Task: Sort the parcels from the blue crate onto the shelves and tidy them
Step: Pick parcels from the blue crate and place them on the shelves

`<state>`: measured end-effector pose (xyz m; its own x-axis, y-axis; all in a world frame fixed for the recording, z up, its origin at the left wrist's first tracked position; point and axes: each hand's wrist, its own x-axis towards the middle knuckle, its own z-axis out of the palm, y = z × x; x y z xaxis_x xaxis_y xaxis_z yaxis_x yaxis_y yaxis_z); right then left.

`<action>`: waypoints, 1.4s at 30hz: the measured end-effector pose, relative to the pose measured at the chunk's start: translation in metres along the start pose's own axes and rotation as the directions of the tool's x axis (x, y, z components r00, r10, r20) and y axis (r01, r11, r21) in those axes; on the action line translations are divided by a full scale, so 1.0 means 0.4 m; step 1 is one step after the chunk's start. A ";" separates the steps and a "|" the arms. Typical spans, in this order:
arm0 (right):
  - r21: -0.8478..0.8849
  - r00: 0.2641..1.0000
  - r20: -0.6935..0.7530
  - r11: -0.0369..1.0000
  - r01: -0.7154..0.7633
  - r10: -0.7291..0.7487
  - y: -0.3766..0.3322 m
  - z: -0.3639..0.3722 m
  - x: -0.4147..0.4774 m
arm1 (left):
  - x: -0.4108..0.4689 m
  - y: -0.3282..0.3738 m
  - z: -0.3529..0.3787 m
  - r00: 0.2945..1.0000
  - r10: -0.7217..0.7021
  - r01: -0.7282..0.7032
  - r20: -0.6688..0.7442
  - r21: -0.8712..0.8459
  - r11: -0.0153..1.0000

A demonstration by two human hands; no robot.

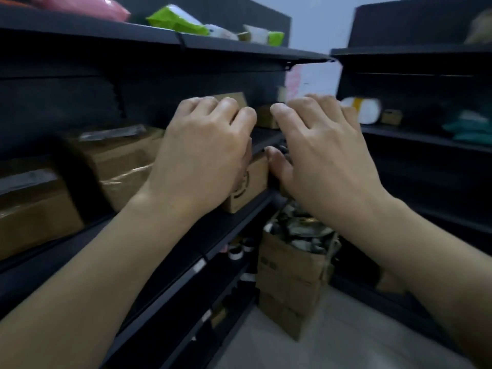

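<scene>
2 hands (262, 145) cover small carton (250, 182); grip hidden; frame blurred.

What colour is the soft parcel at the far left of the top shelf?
Pink; the soft parcel shows best, and only, in the head view.

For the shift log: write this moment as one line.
stage: tidying | left hand: on small cardboard box | right hand: at its right side | location: middle shelf | blue crate: not in view
</scene>
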<state>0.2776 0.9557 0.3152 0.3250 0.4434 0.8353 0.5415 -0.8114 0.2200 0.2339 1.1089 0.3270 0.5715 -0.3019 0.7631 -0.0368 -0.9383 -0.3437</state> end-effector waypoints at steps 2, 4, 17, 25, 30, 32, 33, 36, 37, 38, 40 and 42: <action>-0.070 0.999 0.012 0.997 -0.040 0.040 0.051 -0.056 -0.045 | 0.030 0.067 -0.008 0.998 0.045 -0.047 -0.043 -0.054 0.997; -0.156 0.995 0.039 0.984 -0.084 0.091 0.107 -0.116 -0.096 | 0.063 0.144 -0.019 0.992 0.093 -0.103 -0.087 -0.119 0.988; -0.634 0.868 0.029 0.680 -0.367 0.496 0.436 -0.677 -0.558 | 0.194 0.854 -0.258 0.855 0.296 -0.496 -0.426 -0.507 0.705; -0.792 0.738 -0.044 0.426 -0.436 0.673 0.522 -1.064 -0.863 | 0.136 1.298 -0.526 0.754 0.332 -0.655 -0.567 -0.608 0.449; -0.846 0.631 -0.142 0.237 -0.477 0.762 0.552 -1.255 -1.029 | 0.093 1.518 -0.633 0.688 0.363 -0.722 -0.628 -0.644 0.254; -0.864 0.577 -0.194 0.141 -0.484 0.793 0.570 -1.309 -1.084 | 0.085 1.596 -0.661 0.678 0.373 -0.725 -0.633 -0.661 0.195; -0.868 0.546 -0.220 0.094 -0.487 0.808 0.580 -1.330 -1.110 | 0.082 1.634 -0.672 0.666 0.379 -0.731 -0.642 -0.662 0.165; -0.872 0.458 -0.276 -0.020 -0.489 0.845 0.615 -1.372 -1.177 | 0.082 1.739 -0.690 0.636 0.392 -0.745 -0.664 -0.662 0.088; -0.876 0.438 -0.290 -0.051 -0.481 0.851 0.627 -1.382 -1.195 | 0.083 1.772 -0.693 0.629 0.393 -0.746 -0.671 -0.663 0.063; -0.880 0.422 -0.300 -0.078 -0.468 0.855 0.641 -1.390 -1.210 | 0.085 1.804 -0.696 0.620 0.394 -0.748 -0.678 -0.663 0.036; -0.886 0.392 -0.326 -0.133 -0.444 0.860 0.668 -1.409 -1.236 | 0.092 1.869 -0.699 0.601 0.392 -0.752 -0.696 -0.659 -0.018; -0.889 0.369 -0.354 -0.186 -0.419 0.859 0.695 -1.434 -1.259 | 0.105 1.935 -0.702 0.593 0.380 -0.749 -0.710 -0.659 -0.062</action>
<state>-0.1802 0.2882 0.2445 0.3108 -0.6683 0.6759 -0.9259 -0.3735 0.0565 -0.0007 0.3227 0.2467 -0.2568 -0.6551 0.7106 -0.9665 0.1732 -0.1896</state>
